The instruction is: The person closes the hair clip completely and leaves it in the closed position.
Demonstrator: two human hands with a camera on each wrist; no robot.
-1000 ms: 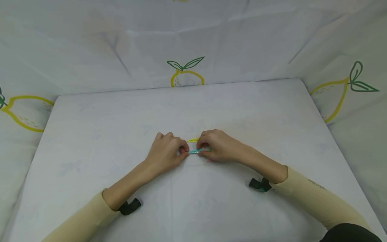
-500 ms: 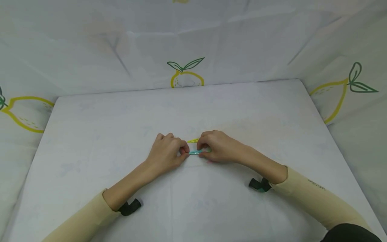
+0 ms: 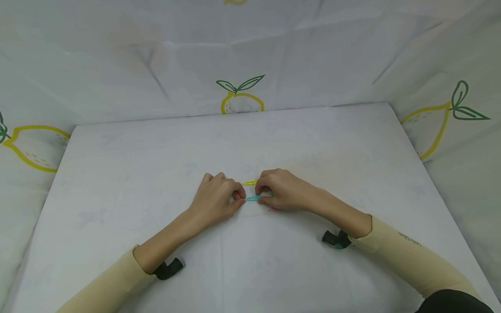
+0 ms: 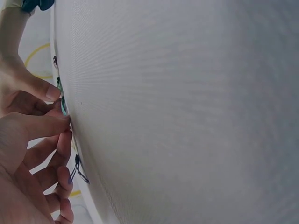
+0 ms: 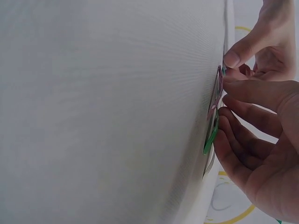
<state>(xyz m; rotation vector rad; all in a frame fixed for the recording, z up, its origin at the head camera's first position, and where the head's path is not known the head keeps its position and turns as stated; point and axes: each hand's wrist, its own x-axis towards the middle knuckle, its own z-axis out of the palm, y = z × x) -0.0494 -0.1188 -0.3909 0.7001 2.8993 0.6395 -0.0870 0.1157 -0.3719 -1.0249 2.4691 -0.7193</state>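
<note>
A teal snap hair clip (image 3: 252,198) lies level between both hands, just above or on the white tabletop. My left hand (image 3: 214,198) pinches its left end between thumb and forefinger. My right hand (image 3: 285,190) pinches it near the right end, with the fingertips covering that part. Beyond it a yellow hair clip (image 3: 249,182) is partly hidden by the right fingers. In the right wrist view, a pink hair clip (image 5: 215,97) and a green hair clip (image 5: 211,136) lie beside the right hand. A dark blue hair clip (image 4: 77,169) shows by the left hand's lower fingers.
The white-covered table (image 3: 250,269) ends at a white cloth wall (image 3: 297,56) with printed lemons. Dark wrist-camera mounts, one at the left sleeve (image 3: 168,269) and one at the right sleeve (image 3: 336,239), hang low over the tabletop.
</note>
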